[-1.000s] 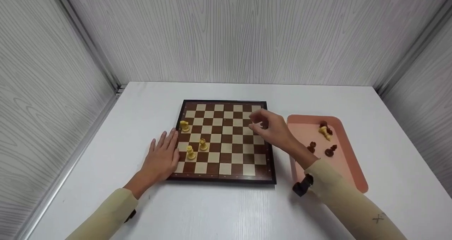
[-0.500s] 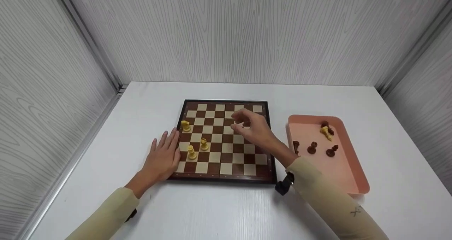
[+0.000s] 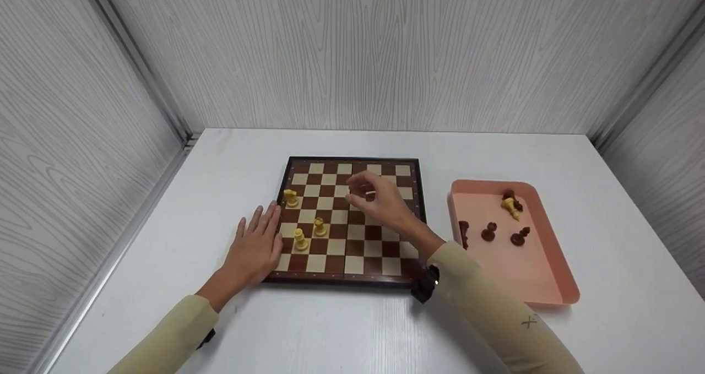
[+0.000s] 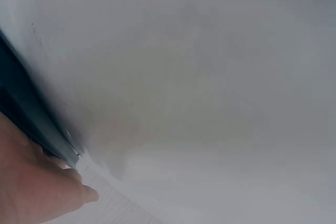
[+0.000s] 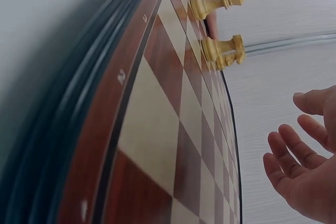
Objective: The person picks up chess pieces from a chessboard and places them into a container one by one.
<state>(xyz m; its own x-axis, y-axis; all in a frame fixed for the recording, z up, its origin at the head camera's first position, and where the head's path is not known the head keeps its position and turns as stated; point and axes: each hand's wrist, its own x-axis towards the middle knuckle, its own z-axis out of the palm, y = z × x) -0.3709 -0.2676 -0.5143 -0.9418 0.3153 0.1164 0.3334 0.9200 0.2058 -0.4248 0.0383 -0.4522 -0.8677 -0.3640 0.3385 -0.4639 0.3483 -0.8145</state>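
My left hand [image 3: 253,250] lies with straight fingers along the left edge of the chessboard [image 3: 372,265]. In the left wrist view that hand [image 4: 39,187] meets the board's dark side [image 4: 34,111]. My right hand [image 3: 380,202] hovers over the middle of the board. Its thumb and forefinger are bent and apart, and the right wrist view shows nothing between the fingers. On the board's left part stand a yellow knight [image 3: 291,199] and two other yellow chess pieces, one nearer the centre [image 3: 320,227] and one nearer the front [image 3: 300,240].
A pink tray [image 3: 567,286] stands right of the board. Several dark chess pieces are in it, among them a dark piece [image 3: 488,232] near the middle, along with a yellow piece [image 3: 511,209] lying on its side. Pale panels [image 3: 385,54] rise behind the white table.
My right hand has moved left from the board's right edge to above its middle, uncovering the tray's left part. My left hand has kept its place at the board's edge.
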